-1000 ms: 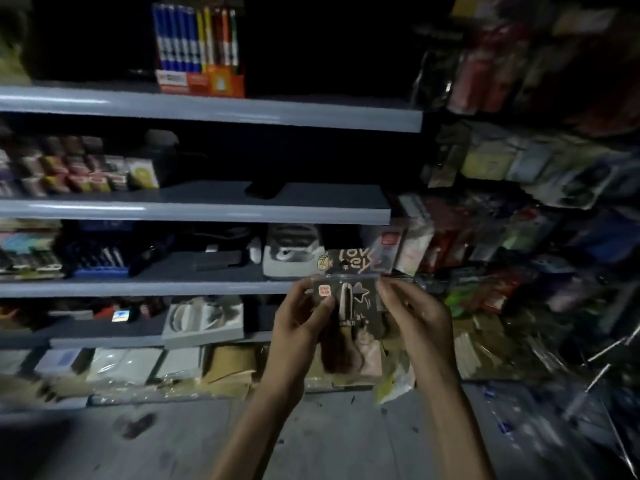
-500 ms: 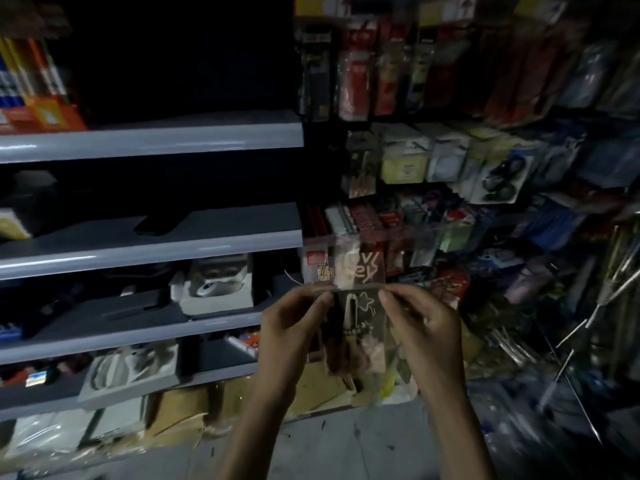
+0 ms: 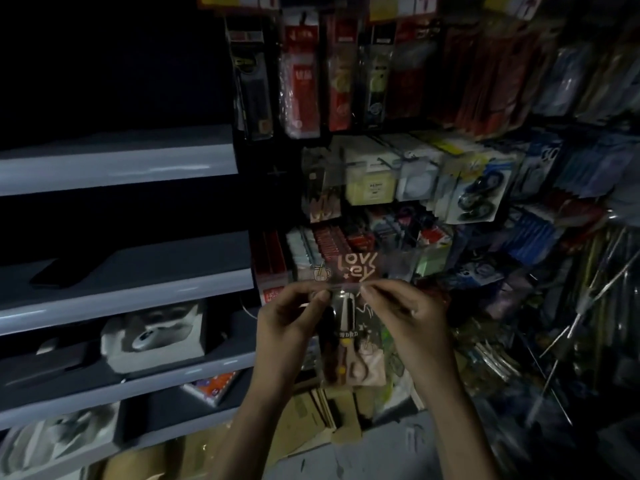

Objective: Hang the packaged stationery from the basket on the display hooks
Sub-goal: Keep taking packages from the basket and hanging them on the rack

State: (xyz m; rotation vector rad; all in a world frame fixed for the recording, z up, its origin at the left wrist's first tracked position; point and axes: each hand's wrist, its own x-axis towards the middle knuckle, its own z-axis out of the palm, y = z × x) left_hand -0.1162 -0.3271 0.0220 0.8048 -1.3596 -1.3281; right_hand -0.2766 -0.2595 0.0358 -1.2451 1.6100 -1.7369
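**Item held:** clear stationery packet (image 3: 346, 320), printed header strip (image 3: 356, 271) uppermost, upright, facing you. It is in front of the display wall's lower rows, touching no hook. What is inside is hard to read in the dim light; it looks like a pen-shaped piece and a pale figure.

**Left hand** (image 3: 291, 327): thumb and forefinger pinch the packet's left edge just under the header.

**Right hand** (image 3: 412, 317): pinches the right edge at the same height. The packet is stretched flat between your two hands.

**Surroundings:** hanging packs (image 3: 301, 84) crowded in rows above and behind; bare metal hooks (image 3: 561, 336) jutting out at the lower right; grey shelves (image 3: 117, 168) to the left. The basket is not in view.

**Hazards, as judged:**
- The hang hole cannot be made out, and in this light you may miss it with the hook tip or tear the header film.
- With both hands below the header, the strip may fold back against a hook instead of threading on.
- The rows are packed tight, so pushing in may knock neighbouring packs off.
- The bare prongs point outward near your right forearm and may snag it as you reach.
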